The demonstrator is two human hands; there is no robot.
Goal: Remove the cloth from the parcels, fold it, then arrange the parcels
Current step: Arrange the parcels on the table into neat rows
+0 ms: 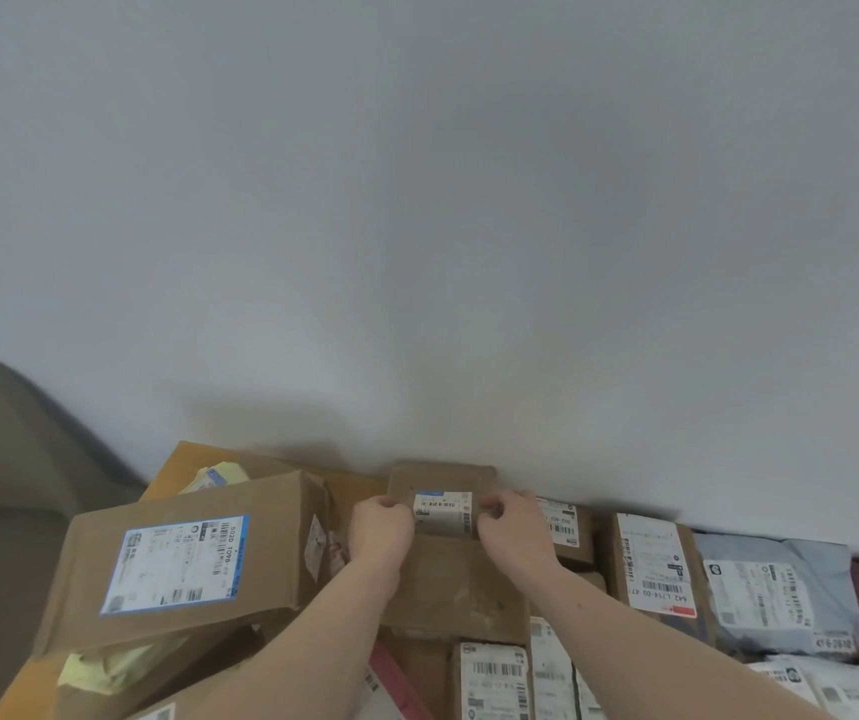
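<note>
Fingers: both hands curl their fingers round the side edges of a small brown cardboard parcel with a white barcode label, holding it between them.
Left hand: the left hand grips the small parcel's left edge, knuckles toward the camera, bare forearm reaching in from the bottom of the view.
Right hand: the right hand pinches the right edge, thumb and fingertips beside the label.
Small parcel: it stands against the pale grey wall at the back of the pile, its labelled face tilted toward the camera, above a flat brown cardboard box lying under the wrists.
Large parcel: a big brown cardboard box with a blue-edged white shipping label sits tilted to the left, resting on other boxes and crumpled yellow paper.
Right-hand row: a brown box with a long white label lies near the wall; just beside it on the right, a grey plastic mailer bag with a white label.
Front row: more labelled cardboard parcels crowd the lower edge, touching one another.
Surface: an orange-brown tabletop shows at the back left corner.
Cloth: cannot tell where it is; it does not show on the parcels.
Far left: a rounded brown-grey shape, blurred.
</note>
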